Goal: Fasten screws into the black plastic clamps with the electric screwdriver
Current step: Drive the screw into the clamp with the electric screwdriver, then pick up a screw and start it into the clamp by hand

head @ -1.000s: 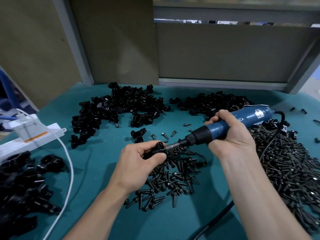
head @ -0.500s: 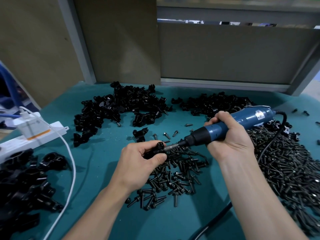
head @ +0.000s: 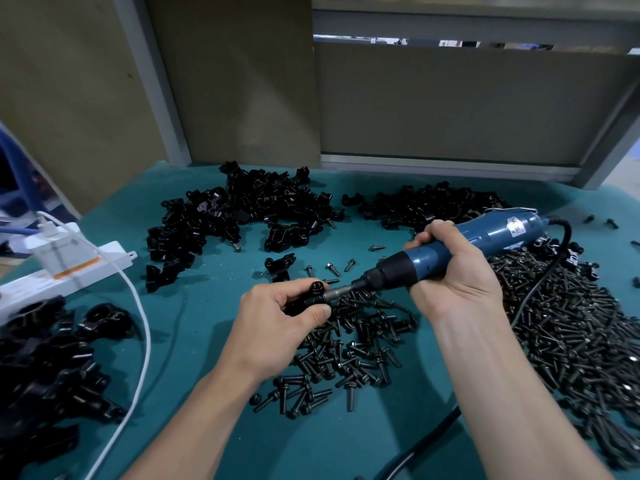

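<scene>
two hands over a teal desk (head: 194,306). left grip (head: 277,317) pinches one black plastic clamp (head: 311,295) between thumb and curled fingers, over the near heap of screws (head: 353,348). right grip (head: 453,271) is clenched round the blue electric screwdriver (head: 498,233), which slants down to the left. its metal bit (head: 341,290) touches the clamp's right side; the screw there is too small to make out. its black cord (head: 540,282) trails over the large screw pile (head: 571,323) on the right. clamp piles lie at the back left (head: 242,209), back centre (head: 429,206) and near left edge (head: 41,358). one lone clamp (head: 278,266) sits just beyond the left grip. a white power strip (head: 69,268) and a white cable (head: 142,323) lie at left.
</scene>
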`<state>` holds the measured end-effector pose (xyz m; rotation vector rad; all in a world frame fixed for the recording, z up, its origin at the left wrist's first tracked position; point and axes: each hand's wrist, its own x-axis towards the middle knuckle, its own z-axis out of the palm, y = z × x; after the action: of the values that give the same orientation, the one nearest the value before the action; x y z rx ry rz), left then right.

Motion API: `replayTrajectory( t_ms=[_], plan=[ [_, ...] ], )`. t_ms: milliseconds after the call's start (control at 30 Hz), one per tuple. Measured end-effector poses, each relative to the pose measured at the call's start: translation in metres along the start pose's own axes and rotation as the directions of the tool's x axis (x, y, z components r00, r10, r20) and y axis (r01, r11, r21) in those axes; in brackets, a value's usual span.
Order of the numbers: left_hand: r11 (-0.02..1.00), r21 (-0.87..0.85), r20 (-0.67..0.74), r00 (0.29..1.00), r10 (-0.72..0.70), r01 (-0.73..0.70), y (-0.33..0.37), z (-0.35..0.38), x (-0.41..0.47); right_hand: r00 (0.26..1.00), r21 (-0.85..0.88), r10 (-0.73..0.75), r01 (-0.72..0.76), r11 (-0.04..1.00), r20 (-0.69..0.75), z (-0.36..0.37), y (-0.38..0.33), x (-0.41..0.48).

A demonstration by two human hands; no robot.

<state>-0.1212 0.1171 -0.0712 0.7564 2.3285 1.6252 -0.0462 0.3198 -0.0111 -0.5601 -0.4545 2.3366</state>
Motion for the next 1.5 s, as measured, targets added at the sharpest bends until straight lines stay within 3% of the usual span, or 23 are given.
replayTrajectory(
  t_ms=[267, 467, 567, 667, 700, 967, 1067, 1267, 1500],
  plan=[
    [0.997, -0.078, 0.039, 0.999, 0.003, 0.0, 0.003, 0.004, -0.001, 0.999, 0.018, -0.024, 0.023, 1.0, 0.048, 0.003, -0.001, -0.002],
    [0.987, -0.118, 0.094, 0.991, -0.1, 0.111, 0.003, 0.001, 0.0, 0.992, 0.002, -0.041, 0.041, 0.999, 0.118, 0.006, 0.001, -0.005],
    [0.963, -0.235, 0.068, 0.991, -0.116, 0.129, 0.009, 0.0, 0.0, 0.987, -0.045, -0.038, 0.046, 0.998, 0.157, 0.008, 0.0, -0.008],
    [0.851, -0.498, -0.046, 0.974, -0.221, 0.17, 0.008, -0.01, 0.007, 0.985, 0.011, 0.037, -0.039, 0.999, 0.17, 0.01, 0.009, -0.011],
    [0.84, -0.512, -0.045, 0.971, -0.236, 0.18, 0.006, -0.012, 0.008, 0.985, 0.035, 0.041, -0.048, 0.998, 0.169, 0.01, 0.012, -0.011],
    [0.967, -0.247, 0.034, 0.997, -0.063, 0.069, 0.003, -0.001, -0.001, 0.983, 0.022, -0.013, 0.009, 1.0, 0.184, 0.009, 0.001, -0.009],
    [0.986, -0.153, 0.044, 0.997, -0.059, 0.065, 0.002, 0.0, 0.004, 0.99, 0.028, 0.011, -0.015, 0.999, 0.144, 0.007, -0.002, -0.007],
    [0.966, -0.237, 0.083, 0.992, -0.091, 0.108, 0.0, -0.002, 0.007, 0.993, 0.06, 0.037, -0.044, 0.997, 0.113, 0.003, -0.008, -0.006],
    [0.851, -0.513, -0.051, 0.985, -0.164, 0.115, -0.005, -0.019, 0.014, 0.999, 0.094, -0.007, 0.004, 0.996, 0.032, -0.007, -0.036, 0.003]
  ],
)
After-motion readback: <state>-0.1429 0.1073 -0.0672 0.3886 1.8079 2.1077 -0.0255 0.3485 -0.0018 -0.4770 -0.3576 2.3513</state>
